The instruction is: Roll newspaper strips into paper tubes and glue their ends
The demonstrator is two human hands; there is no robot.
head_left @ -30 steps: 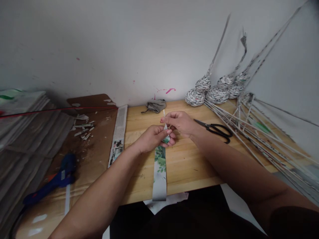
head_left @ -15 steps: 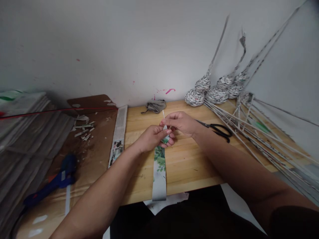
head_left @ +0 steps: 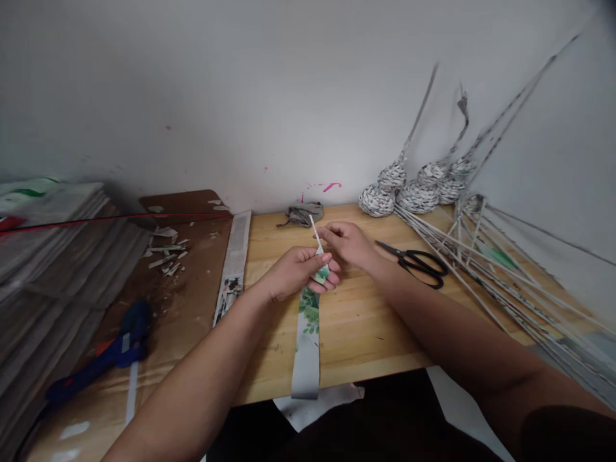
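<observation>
A long paper strip (head_left: 309, 321) with green leaf print runs from my left hand toward the table's front edge, where its lower end hangs slightly over. My left hand (head_left: 308, 266) pinches its upper part between thumb and fingers, palm turned up. There the paper is twisted into a narrow cone that ends in a thin white rolled tip (head_left: 315, 230), pointing up. Just right of this tip, my right hand (head_left: 347, 242) has its fingers curled, with thumb and index fingertips bunched against the roll. Black-handled scissors (head_left: 421, 264) lie right of my right hand.
Woven paper gourd shapes (head_left: 378, 200) stand against the wall at the back right, near many thin paper sticks (head_left: 462, 247). A grey cloth (head_left: 304, 213) lies behind my hands. At left are a newspaper strip (head_left: 235, 256), paper scraps (head_left: 168, 256), a blue glue gun (head_left: 120, 350) and stacked newspapers (head_left: 62, 276).
My right hand has shifted slightly right, uncovering more of the white rolled tip. The left hand keeps its hold on the strip. The whole view has tilted up a little.
</observation>
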